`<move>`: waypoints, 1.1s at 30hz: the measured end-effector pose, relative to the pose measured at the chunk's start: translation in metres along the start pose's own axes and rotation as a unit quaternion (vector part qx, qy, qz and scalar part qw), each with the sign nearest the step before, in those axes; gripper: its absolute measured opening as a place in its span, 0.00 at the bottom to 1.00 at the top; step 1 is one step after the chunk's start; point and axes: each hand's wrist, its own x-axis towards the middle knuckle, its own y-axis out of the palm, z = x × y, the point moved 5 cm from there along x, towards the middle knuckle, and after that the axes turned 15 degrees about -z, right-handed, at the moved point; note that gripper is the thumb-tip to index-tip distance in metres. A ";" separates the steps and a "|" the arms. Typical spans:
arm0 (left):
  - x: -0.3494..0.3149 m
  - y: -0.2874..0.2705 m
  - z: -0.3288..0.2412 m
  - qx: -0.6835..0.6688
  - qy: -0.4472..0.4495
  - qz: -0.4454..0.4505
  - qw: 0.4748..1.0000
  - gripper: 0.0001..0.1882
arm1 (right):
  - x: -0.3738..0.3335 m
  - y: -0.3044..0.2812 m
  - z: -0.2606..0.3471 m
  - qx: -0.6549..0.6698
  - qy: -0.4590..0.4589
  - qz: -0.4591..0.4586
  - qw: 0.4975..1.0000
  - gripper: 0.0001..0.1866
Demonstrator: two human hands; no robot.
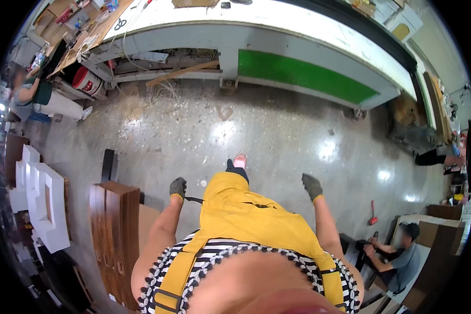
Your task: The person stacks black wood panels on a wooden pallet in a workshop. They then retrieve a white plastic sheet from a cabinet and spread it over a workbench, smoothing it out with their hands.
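Both my arms hang at my sides, in dark grey work gloves with yellow cuffs. My left hand has its fingers curled in, with nothing visible in it. A short black strap of my yellow apron sticks out near that wrist. My right hand hangs away from the apron on the other side, its fingers loosely stretched and holding nothing. Nearest to my left arm stands a stack of brown wood-grain panels. One pink shoe shows below the apron on the grey floor.
Ahead runs a long white-topped workbench with a green side panel. A white bucket stands at its left end. White furniture parts lie at left. A red mallet lies near a seated person; another person works far left.
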 end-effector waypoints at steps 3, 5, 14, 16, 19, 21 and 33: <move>0.046 0.087 -0.095 0.007 0.290 0.084 0.953 0.12 | -0.001 0.011 -0.057 0.045 0.171 0.017 0.984 0.17; -0.004 0.163 -0.205 -0.128 0.113 0.143 0.975 0.22 | -0.024 0.005 -0.043 -0.208 -0.005 0.194 0.959 0.20; -0.154 0.357 -0.552 0.030 0.542 0.201 0.815 0.19 | -0.015 -0.012 -0.069 -0.021 0.409 0.069 0.910 0.16; -0.148 0.401 -0.591 -0.119 0.478 0.231 0.839 0.20 | 0.010 -0.009 -0.089 0.027 0.424 0.075 0.902 0.15; -0.112 0.455 -0.664 -0.068 0.650 0.039 0.756 0.25 | 0.065 0.001 -0.121 0.130 0.457 0.065 0.878 0.13; -0.086 0.479 -0.710 -0.114 0.598 0.006 0.794 0.32 | 0.090 0.004 -0.180 0.272 0.519 0.023 0.810 0.12; 0.025 0.554 -0.911 0.182 0.598 -0.229 0.747 0.28 | 0.394 -0.238 -0.070 0.152 0.335 -0.129 0.921 0.19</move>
